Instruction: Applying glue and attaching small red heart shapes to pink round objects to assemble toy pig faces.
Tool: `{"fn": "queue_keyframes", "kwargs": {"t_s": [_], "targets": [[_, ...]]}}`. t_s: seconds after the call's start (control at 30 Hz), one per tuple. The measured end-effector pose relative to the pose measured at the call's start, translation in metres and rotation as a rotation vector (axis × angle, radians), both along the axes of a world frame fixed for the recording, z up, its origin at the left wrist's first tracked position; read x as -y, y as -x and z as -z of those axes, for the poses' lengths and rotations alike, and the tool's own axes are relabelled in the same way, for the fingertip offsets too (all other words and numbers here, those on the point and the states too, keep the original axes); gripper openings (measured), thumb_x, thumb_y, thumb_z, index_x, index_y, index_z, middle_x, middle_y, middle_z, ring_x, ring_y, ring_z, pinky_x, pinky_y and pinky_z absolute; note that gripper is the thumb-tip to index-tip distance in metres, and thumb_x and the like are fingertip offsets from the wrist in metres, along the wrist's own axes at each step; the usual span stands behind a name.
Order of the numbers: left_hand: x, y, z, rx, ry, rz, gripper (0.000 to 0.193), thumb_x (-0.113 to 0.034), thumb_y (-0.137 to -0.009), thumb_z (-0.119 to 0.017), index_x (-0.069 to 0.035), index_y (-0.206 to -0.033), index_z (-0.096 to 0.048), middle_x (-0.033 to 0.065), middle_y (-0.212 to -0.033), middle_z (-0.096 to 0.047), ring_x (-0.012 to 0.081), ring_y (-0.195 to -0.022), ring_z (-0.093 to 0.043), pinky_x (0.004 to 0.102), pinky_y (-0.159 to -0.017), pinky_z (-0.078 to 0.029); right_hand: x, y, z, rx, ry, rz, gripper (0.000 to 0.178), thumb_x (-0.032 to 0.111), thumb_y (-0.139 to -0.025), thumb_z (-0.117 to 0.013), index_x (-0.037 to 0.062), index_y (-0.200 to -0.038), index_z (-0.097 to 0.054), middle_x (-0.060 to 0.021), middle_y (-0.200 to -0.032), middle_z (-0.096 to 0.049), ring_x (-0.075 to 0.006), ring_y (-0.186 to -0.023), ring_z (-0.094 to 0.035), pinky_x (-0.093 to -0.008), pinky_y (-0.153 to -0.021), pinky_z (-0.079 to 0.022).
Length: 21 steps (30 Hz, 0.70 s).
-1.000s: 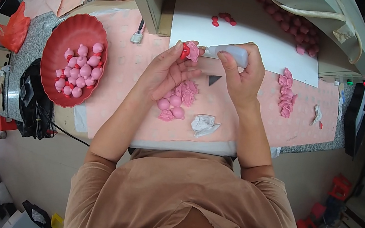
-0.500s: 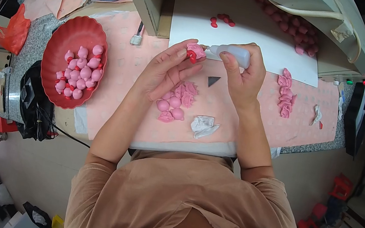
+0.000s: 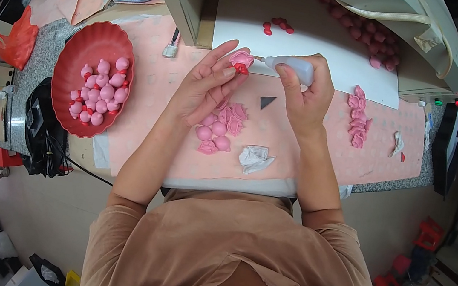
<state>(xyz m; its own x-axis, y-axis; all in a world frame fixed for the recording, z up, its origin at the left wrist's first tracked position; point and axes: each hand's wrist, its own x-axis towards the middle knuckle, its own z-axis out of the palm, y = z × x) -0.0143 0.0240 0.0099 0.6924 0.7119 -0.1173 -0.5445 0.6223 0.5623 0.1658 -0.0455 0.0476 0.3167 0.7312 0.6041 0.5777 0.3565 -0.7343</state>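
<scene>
Between the thumb and fingers of my left hand is a small pink piece with a hollow, ruffled shape. A glossy red bow sits at its lower edge. My right hand grips a translucent squeeze bottle held sideways, its thin nozzle pointing left and touching or almost touching the pink piece. Below my left hand, several pink balls and ruffled pink pieces lie in a cluster on the pink mat. A crumpled white tissue and a dark triangular scrap are beside them.
A scalloped red bowl with pink pieces stands on the left. A grey cabinet frames white paper bearing red bows and more pink pieces. A row of ruffled pink pieces lies right; a brush lies behind.
My left hand has turned the pink piece, so its hollow side and the red bow now show differently. Its fingers have spread more. The right hand and bottle have barely moved.
</scene>
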Motion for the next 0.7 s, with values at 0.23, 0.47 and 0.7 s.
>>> {"fn": "queue_keyframes", "kwargs": {"t_s": [0.23, 0.47, 0.7], "targets": [[0.0002, -0.0001, -0.0008, 0.037, 0.014, -0.015, 0.057, 0.002, -0.092, -0.051, -0.004, -0.143, -0.029, 0.0150, -0.137, -0.044, 0.0231, -0.124, -0.049, 0.0344, -0.106, -0.043, -0.0014, -0.0022, 0.0008, 0.008, -0.009, 0.023, 0.021, 0.019, -0.082, -0.074, 0.0045, -0.086, -0.059, -0.0060, -0.078, -0.060, -0.0170, -0.067, -0.059, -0.0277, -0.059, -0.046], [0.0003, 0.0003, -0.0013, 0.054, 0.056, -0.025, 0.056, 0.002, -0.092, -0.051, -0.003, -0.143, -0.029, 0.0164, -0.135, -0.044, 0.0240, -0.122, -0.050, 0.0352, -0.106, -0.044, -0.0015, -0.0013, 0.0020, -0.039, -0.047, -0.007, 0.021, 0.019, -0.082, -0.074, 0.0041, -0.087, -0.060, -0.0060, -0.078, -0.061, -0.0171, -0.068, -0.059, -0.0273, -0.060, -0.046], [0.0005, 0.0012, -0.0044, 0.066, 0.083, -0.021, 0.054, 0.004, -0.092, -0.051, -0.004, -0.141, -0.032, 0.0141, -0.130, -0.050, 0.0212, -0.120, -0.052, 0.0340, -0.107, -0.042, -0.0026, -0.0015, 0.0033, -0.004, -0.034, 0.004, 0.021, 0.019, -0.081, -0.074, 0.0041, -0.086, -0.059, -0.0059, -0.078, -0.060, -0.0165, -0.067, -0.059, -0.0272, -0.059, -0.045]]}}
